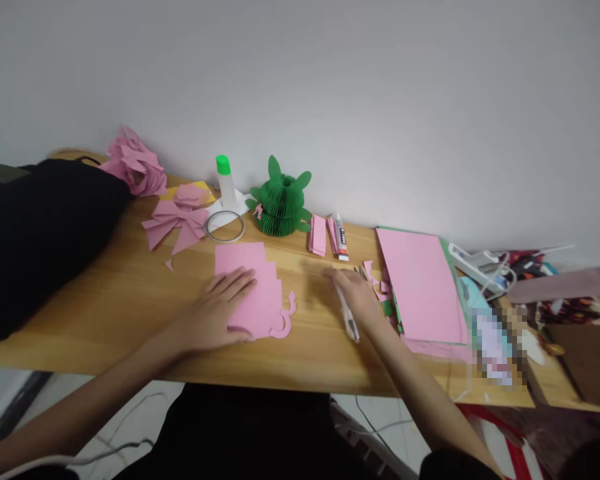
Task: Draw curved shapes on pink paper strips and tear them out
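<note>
Two things to mind: press left hand (219,308) flat, fingers spread, pinning the pink paper (255,280) to the table (130,303); steady right hand (357,297), fingers wrapped round the pen (349,323).

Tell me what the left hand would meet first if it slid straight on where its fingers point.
The left hand lies on the pink sheet; past its edge comes bare table, then probably the stack of pink strips, though the angle is hard to judge.
</note>
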A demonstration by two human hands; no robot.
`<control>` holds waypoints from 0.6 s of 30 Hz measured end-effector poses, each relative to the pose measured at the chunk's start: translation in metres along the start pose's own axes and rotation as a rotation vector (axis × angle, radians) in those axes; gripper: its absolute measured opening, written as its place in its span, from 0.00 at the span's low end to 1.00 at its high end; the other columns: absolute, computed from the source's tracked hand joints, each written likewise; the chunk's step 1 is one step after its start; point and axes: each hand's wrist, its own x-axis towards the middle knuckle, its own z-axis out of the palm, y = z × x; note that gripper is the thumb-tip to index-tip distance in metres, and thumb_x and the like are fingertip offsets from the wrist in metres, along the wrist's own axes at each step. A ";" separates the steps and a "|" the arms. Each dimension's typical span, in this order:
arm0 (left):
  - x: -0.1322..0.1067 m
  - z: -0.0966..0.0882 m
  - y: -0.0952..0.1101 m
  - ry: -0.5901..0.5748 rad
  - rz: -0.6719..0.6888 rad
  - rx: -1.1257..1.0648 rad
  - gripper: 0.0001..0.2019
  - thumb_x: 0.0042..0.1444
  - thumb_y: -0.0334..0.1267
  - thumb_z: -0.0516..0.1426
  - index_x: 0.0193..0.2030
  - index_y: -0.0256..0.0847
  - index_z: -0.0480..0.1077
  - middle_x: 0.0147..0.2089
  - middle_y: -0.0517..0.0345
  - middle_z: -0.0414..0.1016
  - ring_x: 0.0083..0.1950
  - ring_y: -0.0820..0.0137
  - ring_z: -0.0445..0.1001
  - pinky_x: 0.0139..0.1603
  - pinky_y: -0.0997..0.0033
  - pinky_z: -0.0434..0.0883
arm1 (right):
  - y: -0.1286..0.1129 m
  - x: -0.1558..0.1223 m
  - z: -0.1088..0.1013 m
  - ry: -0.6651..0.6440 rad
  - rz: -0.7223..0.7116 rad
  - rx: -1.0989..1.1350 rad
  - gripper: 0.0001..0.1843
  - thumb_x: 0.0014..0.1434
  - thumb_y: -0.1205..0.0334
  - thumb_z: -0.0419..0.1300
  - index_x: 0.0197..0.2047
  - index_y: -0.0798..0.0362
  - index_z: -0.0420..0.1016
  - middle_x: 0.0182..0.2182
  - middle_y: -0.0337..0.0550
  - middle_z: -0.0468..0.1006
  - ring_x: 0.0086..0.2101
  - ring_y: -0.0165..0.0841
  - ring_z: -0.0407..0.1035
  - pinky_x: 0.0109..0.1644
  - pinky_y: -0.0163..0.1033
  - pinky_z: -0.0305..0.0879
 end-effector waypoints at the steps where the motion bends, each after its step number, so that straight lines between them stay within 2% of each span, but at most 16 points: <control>1: 0.000 0.000 -0.001 -0.016 -0.016 0.010 0.45 0.54 0.61 0.58 0.72 0.38 0.53 0.75 0.41 0.52 0.75 0.49 0.52 0.73 0.47 0.49 | -0.014 -0.006 0.002 -0.027 -0.023 0.028 0.10 0.66 0.64 0.54 0.45 0.51 0.76 0.32 0.45 0.82 0.32 0.38 0.76 0.38 0.41 0.72; 3: 0.001 0.001 -0.001 -0.034 -0.030 0.030 0.44 0.55 0.62 0.57 0.72 0.37 0.54 0.75 0.41 0.52 0.75 0.50 0.52 0.73 0.48 0.48 | -0.044 -0.017 0.008 -0.080 -0.073 0.099 0.14 0.65 0.58 0.58 0.51 0.54 0.73 0.43 0.53 0.83 0.44 0.42 0.77 0.48 0.46 0.73; 5: 0.002 0.000 0.001 -0.036 -0.030 0.039 0.43 0.57 0.62 0.56 0.72 0.37 0.54 0.75 0.41 0.53 0.75 0.51 0.51 0.73 0.49 0.48 | -0.068 -0.026 0.017 -0.099 -0.096 0.166 0.21 0.64 0.54 0.60 0.56 0.56 0.69 0.52 0.58 0.80 0.54 0.46 0.73 0.55 0.51 0.71; 8: 0.003 -0.003 0.003 -0.027 -0.031 0.040 0.42 0.57 0.62 0.55 0.71 0.35 0.56 0.75 0.41 0.53 0.75 0.51 0.52 0.73 0.50 0.48 | -0.088 -0.037 0.028 -0.102 -0.092 0.221 0.20 0.65 0.55 0.59 0.57 0.54 0.68 0.56 0.58 0.78 0.58 0.47 0.70 0.58 0.54 0.69; 11: 0.004 -0.003 0.003 -0.010 -0.030 0.043 0.40 0.58 0.61 0.55 0.70 0.36 0.59 0.74 0.41 0.54 0.75 0.52 0.52 0.72 0.50 0.49 | -0.087 -0.044 0.032 -0.093 -0.082 0.204 0.19 0.65 0.56 0.58 0.57 0.53 0.69 0.56 0.59 0.77 0.58 0.47 0.70 0.59 0.55 0.69; 18: 0.006 0.006 -0.005 0.127 -0.003 -0.025 0.30 0.60 0.58 0.54 0.62 0.41 0.69 0.69 0.44 0.66 0.71 0.53 0.60 0.71 0.47 0.52 | -0.048 -0.038 0.014 -0.068 0.124 0.304 0.12 0.63 0.57 0.59 0.49 0.51 0.74 0.50 0.55 0.80 0.53 0.45 0.73 0.60 0.54 0.67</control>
